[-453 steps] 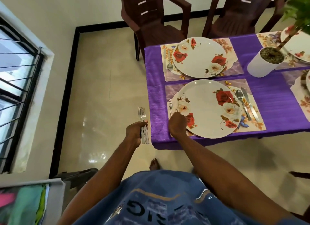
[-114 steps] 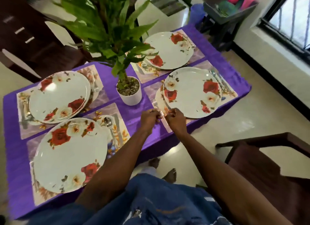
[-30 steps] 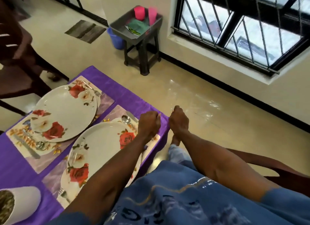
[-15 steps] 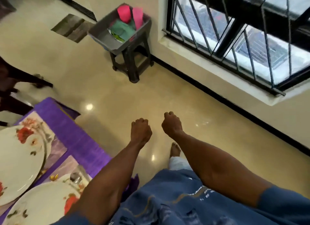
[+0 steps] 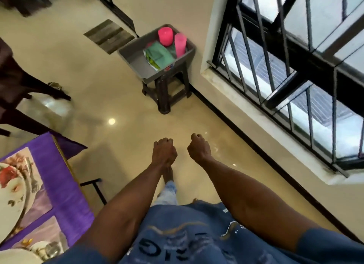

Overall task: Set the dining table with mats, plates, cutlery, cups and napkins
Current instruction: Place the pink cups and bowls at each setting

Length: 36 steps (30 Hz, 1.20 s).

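My left hand [image 5: 164, 154] and my right hand [image 5: 199, 148] hang over the tiled floor, side by side, fingers curled into loose fists with nothing in them. Ahead, a grey tray [image 5: 136, 60] sits on a dark stool [image 5: 167, 90] by the window. It holds two pink cups [image 5: 165, 36] and folded green napkins [image 5: 160, 55]. At the left edge lies the table corner with its purple cloth [image 5: 59, 177], a floral mat [image 5: 37, 202] and a rose-patterned plate [image 5: 9, 192] with a fork [image 5: 33, 179] beside it.
A barred window [image 5: 295, 66] and its sill run along the right. A dark chair [image 5: 17, 82] stands at the left, a striped doormat [image 5: 109, 35] lies on the floor beyond the stool. Bare floor stretches between me and the stool.
I have turned away from the table and moved toward the stool with the tray; the table has slid to the left edge. Both hands stay curled and hold nothing.
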Tool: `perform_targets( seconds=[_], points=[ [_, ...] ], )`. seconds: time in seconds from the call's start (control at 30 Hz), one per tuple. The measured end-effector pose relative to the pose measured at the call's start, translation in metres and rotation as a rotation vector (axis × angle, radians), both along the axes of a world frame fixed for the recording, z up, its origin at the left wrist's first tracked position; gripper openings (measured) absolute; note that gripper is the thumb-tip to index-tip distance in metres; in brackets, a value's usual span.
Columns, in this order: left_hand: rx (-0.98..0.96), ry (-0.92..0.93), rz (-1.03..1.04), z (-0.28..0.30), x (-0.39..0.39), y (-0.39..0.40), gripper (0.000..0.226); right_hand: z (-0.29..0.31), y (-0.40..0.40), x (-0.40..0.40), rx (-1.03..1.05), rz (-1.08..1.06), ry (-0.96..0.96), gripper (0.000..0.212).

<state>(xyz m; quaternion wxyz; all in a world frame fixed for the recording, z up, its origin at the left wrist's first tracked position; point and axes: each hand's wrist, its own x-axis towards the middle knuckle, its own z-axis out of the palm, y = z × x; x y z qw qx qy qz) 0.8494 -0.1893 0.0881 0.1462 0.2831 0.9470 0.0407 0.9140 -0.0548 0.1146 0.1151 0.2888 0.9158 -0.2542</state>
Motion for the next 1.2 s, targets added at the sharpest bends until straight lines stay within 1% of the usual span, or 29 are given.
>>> perform_targets(
  seconds=[0.13,0.27,0.43,0.57,0.63,0.7,0.9,0.97,1.07,1.13,1.2],
  points=[
    [-0.008,-0.053,0.022,-0.014,-0.064,0.001,0.024,-0.006,0.009,-0.064,-0.019,0.031,0.019,0.021],
    [-0.008,-0.067,-0.004,-0.021,-0.149,-0.001,0.023,-0.010,0.014,-0.142,-0.008,0.000,0.043,0.023],
    [-0.033,-0.053,-0.054,-0.009,-0.258,-0.010,0.023,-0.005,0.009,-0.239,-0.038,-0.065,0.067,0.026],
    [-0.069,-0.053,-0.090,0.002,-0.340,-0.019,0.021,0.002,0.000,-0.315,-0.122,-0.112,0.095,0.020],
    [-0.074,-0.073,-0.095,0.005,-0.373,-0.016,0.020,0.004,0.000,-0.347,-0.131,-0.110,0.074,0.026],
    [-0.062,-0.085,-0.104,0.006,-0.406,-0.010,0.021,0.001,0.008,-0.379,-0.132,-0.122,0.052,0.029],
    [-0.002,-0.172,-0.121,0.004,-0.501,0.026,0.030,-0.015,0.052,-0.470,-0.167,-0.255,0.037,0.026],
    [0.013,-0.177,-0.129,0.002,-0.537,0.043,0.027,-0.025,0.071,-0.502,-0.193,-0.284,0.057,0.026],
    [-0.003,-0.218,-0.111,0.002,-0.580,0.060,0.026,-0.041,0.096,-0.542,-0.195,-0.333,0.028,0.025],
    [-0.018,-0.239,-0.118,0.003,-0.611,0.071,0.025,-0.040,0.107,-0.570,-0.233,-0.398,0.018,0.025],
    [-0.025,-0.254,-0.148,0.000,-0.642,0.088,0.023,-0.042,0.122,-0.597,-0.245,-0.430,0.012,0.031]
  ],
)
